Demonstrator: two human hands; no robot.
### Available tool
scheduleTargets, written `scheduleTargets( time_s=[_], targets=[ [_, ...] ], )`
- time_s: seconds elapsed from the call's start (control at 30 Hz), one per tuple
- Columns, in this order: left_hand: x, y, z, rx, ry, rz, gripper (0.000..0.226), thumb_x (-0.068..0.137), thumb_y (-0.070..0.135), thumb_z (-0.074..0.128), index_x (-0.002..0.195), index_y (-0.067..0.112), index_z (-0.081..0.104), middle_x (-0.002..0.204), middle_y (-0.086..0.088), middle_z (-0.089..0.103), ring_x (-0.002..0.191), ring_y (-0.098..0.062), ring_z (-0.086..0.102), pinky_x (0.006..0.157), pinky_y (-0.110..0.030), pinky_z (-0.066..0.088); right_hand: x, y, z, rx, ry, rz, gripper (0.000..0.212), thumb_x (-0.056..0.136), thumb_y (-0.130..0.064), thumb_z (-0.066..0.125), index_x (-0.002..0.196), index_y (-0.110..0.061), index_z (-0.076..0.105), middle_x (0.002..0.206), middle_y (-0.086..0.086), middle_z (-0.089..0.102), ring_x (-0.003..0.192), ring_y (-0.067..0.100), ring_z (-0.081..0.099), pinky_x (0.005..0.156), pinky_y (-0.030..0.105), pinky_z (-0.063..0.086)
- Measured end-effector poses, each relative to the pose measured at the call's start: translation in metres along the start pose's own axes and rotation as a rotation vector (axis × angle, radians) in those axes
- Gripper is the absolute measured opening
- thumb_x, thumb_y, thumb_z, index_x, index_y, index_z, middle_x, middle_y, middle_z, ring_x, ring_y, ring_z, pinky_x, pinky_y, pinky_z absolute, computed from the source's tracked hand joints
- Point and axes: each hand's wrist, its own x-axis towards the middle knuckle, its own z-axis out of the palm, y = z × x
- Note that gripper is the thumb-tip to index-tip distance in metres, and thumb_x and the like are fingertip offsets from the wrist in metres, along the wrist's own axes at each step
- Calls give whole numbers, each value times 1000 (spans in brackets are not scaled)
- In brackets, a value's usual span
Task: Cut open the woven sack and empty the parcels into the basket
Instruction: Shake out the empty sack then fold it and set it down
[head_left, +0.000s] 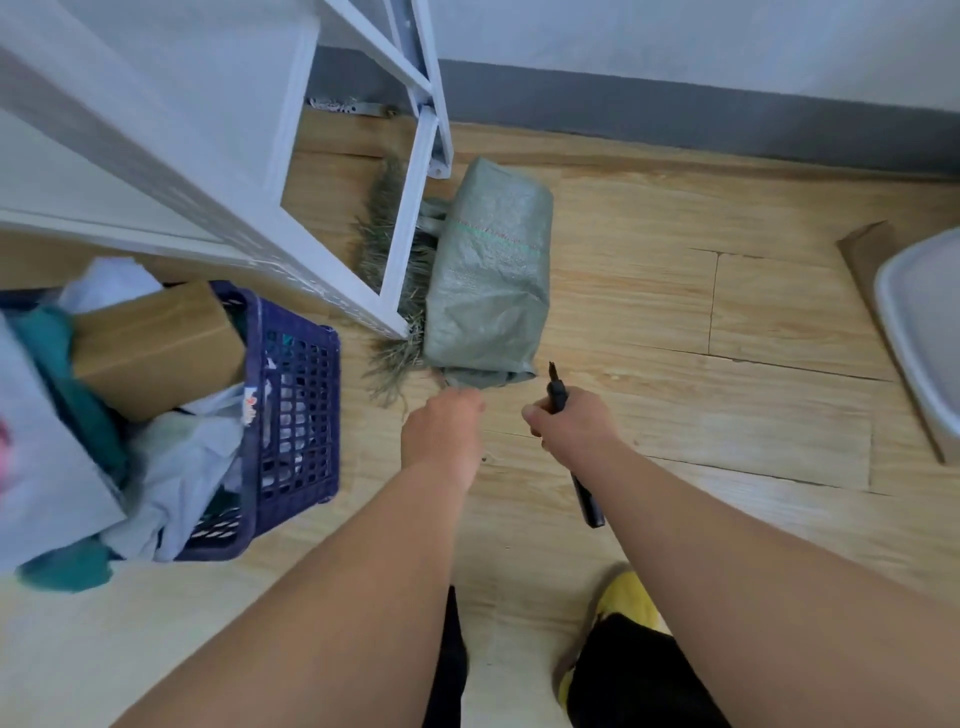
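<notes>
Pale wood-grain floor (675, 322) runs up to a grey skirting and a white wall, and we look down on it over both our bare forearms. On the floor ahead lies the green woven sack (491, 270), still closed and bulging, its long side pointing away from us and its near end folded flat against the boards. Along its left side a fringe of frayed green fibres (387, 249) spreads out beneath the leg of a white metal rack (291, 244). Our left hand (441, 431) reaches to the near end of the sack, fingers curled at its edge; whether they actually pinch the fabric we cannot tell. Our right hand (569, 421) grips a black cutter (558, 387), its blade tip pointing up toward the sack's near right corner, just short of touching it. To the left stands the dark blue plastic basket (296, 415), already holding a brown cardboard box (156, 348) and pale wrapped parcels (176, 467). At the far right edge sits a white tub (919, 332) on a piece of brown cardboard (865, 249)
</notes>
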Motion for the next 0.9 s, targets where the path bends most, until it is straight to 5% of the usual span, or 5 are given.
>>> scheduleTargets(
  time_s=[0.17, 0.33, 0.47, 0.67, 0.9],
  targets=[
    [-74, 11, -84, -93, 37, -26, 14, 95, 18, 52, 94, 22, 65, 90, 1, 63, 75, -21, 60, 58, -34, 43, -102, -41, -29, 55, -21, -16, 24, 88, -37, 61, 81, -14, 60, 77, 4, 67, 72, 23, 62, 68, 35, 51],
    [-140, 9, -155, -104, 74, -87, 29, 99, 40, 43, 80, 21, 56, 66, 7, 50, 64, -18, 51, 53, -30, 32, -192, -91, -41, 170, -66, 11, 27, 88, -34, 59, 78, -9, 64, 64, 3, 60, 55, 19, 53, 57, 32, 46],
    [-182, -1, -211, -163, 25, -94, 38, 100, 45, 36, 73, 22, 50, 72, 2, 54, 70, -22, 53, 58, -31, 35, -258, -143, -46, 312, -106, 5, 29, 89, -30, 59, 71, -8, 61, 58, 4, 53, 45, 15, 43, 45, 26, 37],
    [-220, -31, -311, -275, 15, -45, 33, 99, 34, 35, 88, 15, 59, 85, -4, 58, 77, -26, 53, 62, -34, 41, -343, -219, -40, 187, -158, -178, 34, 87, -40, 60, 75, -7, 60, 62, 9, 55, 48, 20, 46, 54, 31, 42],
    [-259, -66, -423, -1102, -2, -350, 17, 97, 22, 45, 103, 14, 59, 92, -5, 69, 81, -19, 67, 73, -37, 56, -415, -283, -24, 384, -273, -306, 34, 90, -37, 61, 71, -8, 60, 49, -1, 52, 40, 13, 41, 42, 23, 37]
  ],
)
